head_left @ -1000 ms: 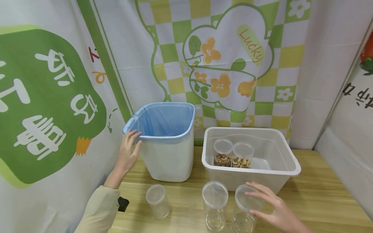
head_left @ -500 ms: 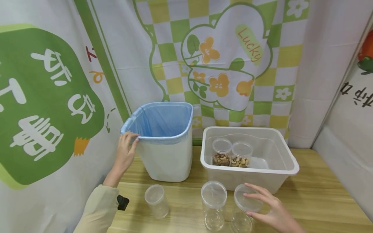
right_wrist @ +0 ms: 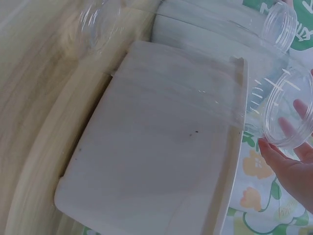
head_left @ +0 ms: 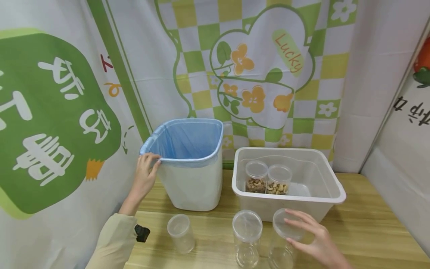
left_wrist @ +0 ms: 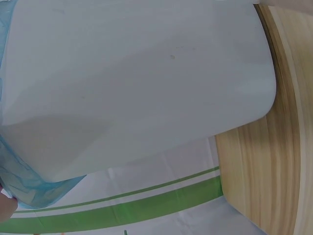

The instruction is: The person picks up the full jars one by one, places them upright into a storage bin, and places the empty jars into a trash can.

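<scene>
In the head view my left hand grips the near left corner of a white trash bin, its fingers over the rim and the blue liner bag. My right hand holds a clear lidded jar by its lid, thumb on the near side and fingers across the top and far side. The right wrist view shows the fingertips through the jar's clear lid. A second clear lidded jar stands just left of it. Further left is a smaller clear jar with a frosted-looking lid.
Behind the jars, a white plastic tub holds two lidded jars of nuts, one with brown nuts and one with cashews. Everything stands on a wooden table. Printed curtains hang behind and at the sides.
My left fingers have settled over the bin's rim. My right hand has closed in on the jar's lid, and the jar has shifted slightly away and to the right.
</scene>
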A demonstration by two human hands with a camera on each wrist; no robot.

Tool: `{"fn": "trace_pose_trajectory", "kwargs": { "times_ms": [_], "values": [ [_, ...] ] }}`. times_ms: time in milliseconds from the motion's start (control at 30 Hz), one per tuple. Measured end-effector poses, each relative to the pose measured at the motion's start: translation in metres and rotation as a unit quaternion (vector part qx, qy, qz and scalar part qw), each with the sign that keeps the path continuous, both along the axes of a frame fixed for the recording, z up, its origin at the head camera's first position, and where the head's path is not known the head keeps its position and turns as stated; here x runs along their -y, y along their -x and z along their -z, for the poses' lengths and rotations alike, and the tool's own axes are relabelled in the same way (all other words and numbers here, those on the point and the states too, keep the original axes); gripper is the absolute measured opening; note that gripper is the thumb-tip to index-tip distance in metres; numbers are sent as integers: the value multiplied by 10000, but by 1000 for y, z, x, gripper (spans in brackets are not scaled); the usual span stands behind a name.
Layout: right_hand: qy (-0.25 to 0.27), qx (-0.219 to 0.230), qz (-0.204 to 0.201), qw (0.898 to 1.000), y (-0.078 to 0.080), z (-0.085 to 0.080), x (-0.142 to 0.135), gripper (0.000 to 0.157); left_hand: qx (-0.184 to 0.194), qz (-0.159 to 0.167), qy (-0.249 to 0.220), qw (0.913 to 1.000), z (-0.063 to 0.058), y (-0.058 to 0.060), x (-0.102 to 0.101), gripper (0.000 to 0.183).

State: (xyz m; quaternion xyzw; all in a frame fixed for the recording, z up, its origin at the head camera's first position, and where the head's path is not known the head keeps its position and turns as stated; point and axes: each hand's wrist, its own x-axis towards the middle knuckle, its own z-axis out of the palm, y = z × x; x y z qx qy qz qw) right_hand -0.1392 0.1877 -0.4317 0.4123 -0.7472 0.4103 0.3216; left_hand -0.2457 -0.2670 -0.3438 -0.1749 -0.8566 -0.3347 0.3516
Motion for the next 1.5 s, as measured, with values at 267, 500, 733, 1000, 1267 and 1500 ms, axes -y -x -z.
{"fn": "trace_pose_trajectory", "kwargs": {
  "times_ms": [267, 500, 733, 1000, 1267, 1500],
  "values": [
    [201, -43, 177, 9996, -11, -43, 5, 36, 125, 0, -104, 9999, 0, -1, -1, 14],
    [354, -72, 197, 9992, -7, -60, -1, 35, 124, -23, -201, 9997, 0, 0, -2, 13],
    [587, -278, 214, 9977, -3, -73, -8, 36, 161, -58, -188, 9997, 0, -1, -3, 13],
    [695, -398, 150, 9967, 2, -86, -15, 35, 165, -51, -193, 9997, 1, 0, -3, 13],
    [1013, -613, 235, 9927, 6, -107, -19, 35, 98, -50, -153, 9998, 3, 1, -1, 13],
    [1861, -478, -804, 9781, 15, -122, -18, 32, -41, -50, -141, 9999, 2, 1, -1, 13]
  ]
}}
